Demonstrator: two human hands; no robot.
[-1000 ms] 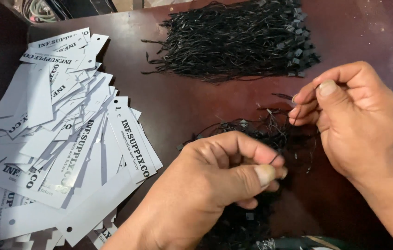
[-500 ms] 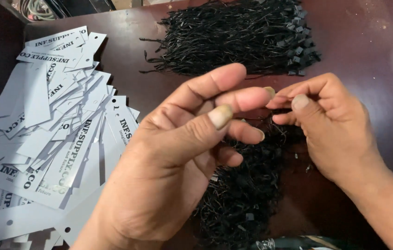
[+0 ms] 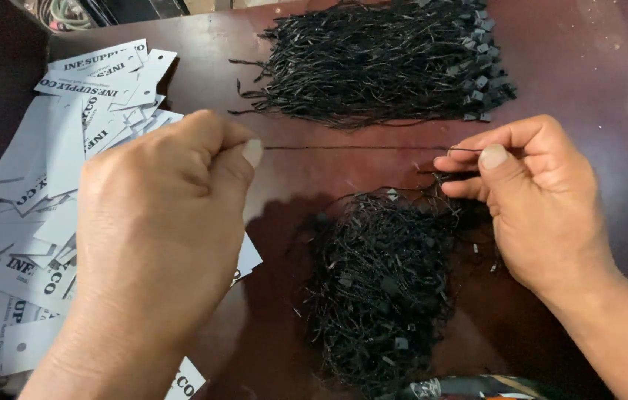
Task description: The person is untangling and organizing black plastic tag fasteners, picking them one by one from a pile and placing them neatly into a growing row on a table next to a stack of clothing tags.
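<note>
A thin black string (image 3: pixel 351 147) is stretched taut just above the dark worktop (image 3: pixel 588 59), one end pinched in the left hand (image 3: pixel 166 222), the other in the right hand (image 3: pixel 529 200). It looks light, limp and probably snag-prone, best held by its ends. Loose strings (image 3: pixel 381 281) lie below, a neater bundle (image 3: pixel 381 63) beyond, white tags (image 3: pixel 40 222) crowding the left; bare room lies right.

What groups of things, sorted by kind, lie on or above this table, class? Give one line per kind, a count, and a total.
Heaps of black strings: 2, far heap, near heap
Single string pulled taut between the hands: 1
Spreads of white tags: 1
Hands: 2, left hand, right hand
Total: 6
</note>
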